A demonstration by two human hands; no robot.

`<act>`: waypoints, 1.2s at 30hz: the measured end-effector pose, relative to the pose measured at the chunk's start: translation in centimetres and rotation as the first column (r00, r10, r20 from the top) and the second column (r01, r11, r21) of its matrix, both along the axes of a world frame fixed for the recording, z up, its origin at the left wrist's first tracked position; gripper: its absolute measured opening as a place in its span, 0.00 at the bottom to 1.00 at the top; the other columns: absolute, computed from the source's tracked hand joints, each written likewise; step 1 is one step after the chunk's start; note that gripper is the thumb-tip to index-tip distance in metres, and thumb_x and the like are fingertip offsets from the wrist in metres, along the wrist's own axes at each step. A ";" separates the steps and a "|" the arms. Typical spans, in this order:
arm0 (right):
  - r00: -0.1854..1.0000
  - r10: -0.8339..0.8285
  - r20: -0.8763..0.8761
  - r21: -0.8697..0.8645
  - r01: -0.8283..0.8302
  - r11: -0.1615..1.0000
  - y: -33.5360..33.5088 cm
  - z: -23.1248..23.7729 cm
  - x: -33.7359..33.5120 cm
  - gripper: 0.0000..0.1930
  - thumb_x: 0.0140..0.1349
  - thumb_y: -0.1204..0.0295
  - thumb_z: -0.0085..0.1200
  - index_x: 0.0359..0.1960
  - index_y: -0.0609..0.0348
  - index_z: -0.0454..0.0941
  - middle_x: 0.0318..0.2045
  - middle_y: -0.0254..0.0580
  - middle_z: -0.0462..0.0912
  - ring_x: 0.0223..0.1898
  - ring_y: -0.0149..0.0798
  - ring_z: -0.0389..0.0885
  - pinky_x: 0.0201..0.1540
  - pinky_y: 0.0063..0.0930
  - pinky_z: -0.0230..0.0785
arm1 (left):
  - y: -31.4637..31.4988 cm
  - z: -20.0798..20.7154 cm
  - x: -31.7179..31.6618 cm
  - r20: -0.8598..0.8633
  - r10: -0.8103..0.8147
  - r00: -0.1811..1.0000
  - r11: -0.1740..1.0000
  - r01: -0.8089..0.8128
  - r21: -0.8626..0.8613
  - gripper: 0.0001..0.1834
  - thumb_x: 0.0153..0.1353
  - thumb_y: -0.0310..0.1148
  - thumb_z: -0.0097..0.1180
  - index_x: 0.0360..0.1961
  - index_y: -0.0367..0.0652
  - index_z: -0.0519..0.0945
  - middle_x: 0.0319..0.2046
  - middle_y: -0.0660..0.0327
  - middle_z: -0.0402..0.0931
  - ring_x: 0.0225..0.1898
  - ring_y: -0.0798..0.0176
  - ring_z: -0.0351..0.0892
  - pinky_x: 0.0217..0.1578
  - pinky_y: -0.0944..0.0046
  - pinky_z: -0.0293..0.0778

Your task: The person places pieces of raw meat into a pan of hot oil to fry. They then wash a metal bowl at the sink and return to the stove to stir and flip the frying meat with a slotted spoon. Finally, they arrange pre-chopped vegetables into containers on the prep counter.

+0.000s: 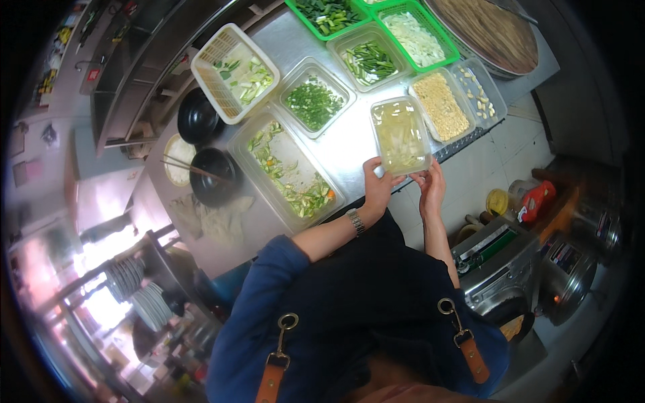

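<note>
A clear rectangular plastic container [405, 166], holding pale slices in what looks like liquid, lies at the near edge of the metal counter. My left hand [380, 184] grips its near left corner, the thumb against the wall and the fingers partly hidden below. At the near right corner, my right hand [432, 187] closes its fingers on the same container. Right beside it is a tub of finely chopped yellowish bits [440, 107], and past that another with a few whole pale cloves [481, 97]. Chopped scallions [314, 104] fill a tub to the left.
A large tray [300, 143] of mixed vegetable pieces lies left, below a white basket [201, 64]. Two black bowls [213, 178] stand farther left, chopsticks across one. Green baskets [453, 52] of cut vegetables and a round wooden board [494, 33] are at the back.
</note>
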State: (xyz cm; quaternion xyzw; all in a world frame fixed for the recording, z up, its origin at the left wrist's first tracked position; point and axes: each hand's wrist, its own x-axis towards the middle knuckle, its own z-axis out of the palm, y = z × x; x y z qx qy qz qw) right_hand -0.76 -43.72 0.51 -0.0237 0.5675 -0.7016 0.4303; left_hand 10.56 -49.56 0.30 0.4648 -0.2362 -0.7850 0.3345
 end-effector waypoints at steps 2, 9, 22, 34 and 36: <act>0.999 -0.039 0.006 -0.001 0.039 0.999 0.0 0.0 -0.2 0.21 0.63 0.71 0.41 0.56 0.69 0.61 0.48 0.46 0.72 0.44 0.37 0.75 0.45 0.30 0.72 | -0.3 -0.4 -0.7 0.038 -0.032 0.999 0.997 0.034 -0.064 0.25 0.58 0.23 0.53 0.52 0.37 0.54 0.46 0.53 0.64 0.41 0.57 0.77 0.40 0.65 0.79; 0.985 -0.022 0.171 0.089 0.006 0.996 2.3 0.8 2.3 0.16 0.63 0.70 0.44 0.52 0.62 0.66 0.40 0.43 0.74 0.39 0.35 0.75 0.38 0.24 0.70 | -2.9 1.2 0.5 0.108 -0.261 0.959 0.953 0.274 -0.129 0.24 0.57 0.24 0.51 0.55 0.33 0.64 0.47 0.54 0.71 0.40 0.63 0.77 0.36 0.66 0.79; 0.818 0.575 -0.016 0.121 -0.570 0.813 -13.5 0.7 10.0 0.15 0.64 0.62 0.48 0.41 0.61 0.67 0.27 0.41 0.78 0.18 0.27 0.73 0.16 0.16 0.60 | -26.1 6.7 17.0 0.717 0.661 0.222 0.294 0.802 -0.520 0.21 0.55 0.35 0.56 0.49 0.38 0.73 0.48 0.47 0.71 0.50 0.46 0.69 0.52 0.55 0.64; 0.873 0.485 0.059 0.053 -0.487 0.872 -14.3 0.6 12.2 0.10 0.62 0.68 0.48 0.31 0.63 0.65 0.26 0.44 0.78 0.18 0.31 0.76 0.19 0.19 0.62 | -31.8 3.3 9.7 0.892 0.184 0.413 0.296 0.842 -0.451 0.20 0.63 0.42 0.44 0.52 0.44 0.72 0.42 0.51 0.76 0.41 0.50 0.76 0.44 0.57 0.69; 0.889 0.457 0.021 0.042 -0.457 0.888 -14.4 0.7 12.1 0.10 0.62 0.68 0.47 0.30 0.63 0.65 0.25 0.45 0.77 0.19 0.32 0.76 0.19 0.19 0.63 | -32.4 3.6 8.1 0.919 0.163 0.359 0.227 0.893 -0.389 0.19 0.63 0.41 0.45 0.51 0.44 0.73 0.41 0.51 0.77 0.40 0.51 0.76 0.44 0.57 0.70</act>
